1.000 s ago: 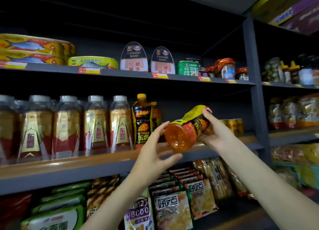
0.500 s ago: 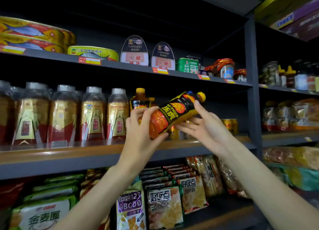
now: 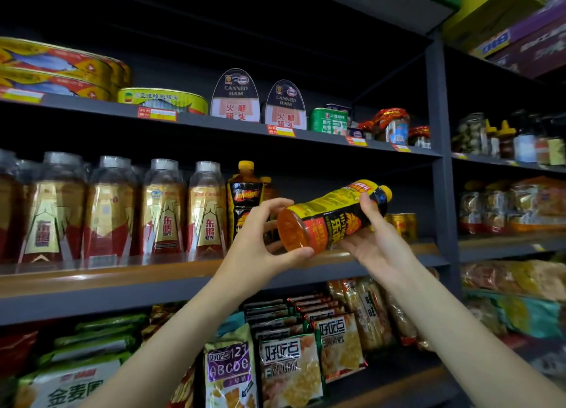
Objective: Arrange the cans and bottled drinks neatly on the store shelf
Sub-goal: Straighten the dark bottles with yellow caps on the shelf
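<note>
Head view: orange bottle (image 3: 330,218) tilted, base gripped by left hand (image 3: 260,242), neck by right hand (image 3: 372,242); stand upright beside matching bottle (image 3: 245,199).

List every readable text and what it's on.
"CANNED HAM": the two ham tins.
"东鹏": the bottles on the middle shelf.
"ABCDE", "123": a snack bag below.
Held bottle label, price tags: too blurred to read.

Your hands hold a bottle (image 3: 332,216) of glossy clear plastic with a shiny printed wrap. The shelf (image 3: 107,277) has a smooth wood-look top and matt grey metal edge; the snack packets (image 3: 292,368) are glossy film.
</note>
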Demonstrator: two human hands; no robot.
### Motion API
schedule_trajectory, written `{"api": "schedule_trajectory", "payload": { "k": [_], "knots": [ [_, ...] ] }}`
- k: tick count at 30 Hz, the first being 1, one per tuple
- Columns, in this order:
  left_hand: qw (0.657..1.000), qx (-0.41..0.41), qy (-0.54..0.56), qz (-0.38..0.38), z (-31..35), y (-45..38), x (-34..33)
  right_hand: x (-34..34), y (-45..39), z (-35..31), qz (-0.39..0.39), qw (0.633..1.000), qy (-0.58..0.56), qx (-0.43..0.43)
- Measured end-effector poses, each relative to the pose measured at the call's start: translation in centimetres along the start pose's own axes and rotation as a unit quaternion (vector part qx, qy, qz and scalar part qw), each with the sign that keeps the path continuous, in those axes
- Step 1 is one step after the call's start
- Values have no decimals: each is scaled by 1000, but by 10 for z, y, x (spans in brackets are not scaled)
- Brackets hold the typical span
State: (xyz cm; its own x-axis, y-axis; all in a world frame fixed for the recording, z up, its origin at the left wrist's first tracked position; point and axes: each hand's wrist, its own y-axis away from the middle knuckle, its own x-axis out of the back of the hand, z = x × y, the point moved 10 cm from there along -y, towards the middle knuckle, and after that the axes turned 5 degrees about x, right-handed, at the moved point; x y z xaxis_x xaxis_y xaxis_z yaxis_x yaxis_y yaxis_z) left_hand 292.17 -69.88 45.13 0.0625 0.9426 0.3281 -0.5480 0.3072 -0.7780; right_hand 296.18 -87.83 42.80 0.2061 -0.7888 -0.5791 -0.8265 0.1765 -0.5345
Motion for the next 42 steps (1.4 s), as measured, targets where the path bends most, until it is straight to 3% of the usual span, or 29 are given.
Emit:
{"api": "schedule_trajectory", "payload": {
  "k": [3, 8, 14, 16, 20, 23, 27, 28, 31, 33, 38, 42],
  "knots": [
    [996, 55, 5, -64, -16, -1, -10, -8, 1, -24, -76, 991, 76, 76],
    [979, 82, -103, -154, -50, 6, -44, -36, 25, -32, -218, 922, 289, 138],
    [975, 77, -125, -166, -55, 8, -48, -45, 39, -35, -219, 896, 346, 172],
    [980, 55, -147, -122, -48, 2, -37, -50, 42, -45, -201, 843, 434, 247],
    [988, 51, -141, -35, -40, -6, -11, -65, 55, -47, -211, 685, 586, 378],
    [987, 45, -152, -4, -40, -10, -4, -60, 55, -54, -209, 665, 589, 409],
    [987, 31, -157, 28, -36, -20, -15, -43, 45, -66, -194, 693, 576, 388],
    [987, 27, -157, 37, -34, -23, -20, -32, 38, -72, -179, 728, 551, 366],
    [983, 11, -173, 53, -29, -36, -42, 28, 7, -83, -81, 909, 344, 222],
    [979, -3, -194, 57, -26, -46, -61, 75, -11, -77, -20, 978, 167, 120],
    [966, -53, -248, 59, -22, -81, -131, 166, -41, -95, 74, 996, -32, 23],
    [966, -35, -249, 57, -35, -124, -209, 239, -69, -151, 91, 994, 8, 57]
  ]
}}
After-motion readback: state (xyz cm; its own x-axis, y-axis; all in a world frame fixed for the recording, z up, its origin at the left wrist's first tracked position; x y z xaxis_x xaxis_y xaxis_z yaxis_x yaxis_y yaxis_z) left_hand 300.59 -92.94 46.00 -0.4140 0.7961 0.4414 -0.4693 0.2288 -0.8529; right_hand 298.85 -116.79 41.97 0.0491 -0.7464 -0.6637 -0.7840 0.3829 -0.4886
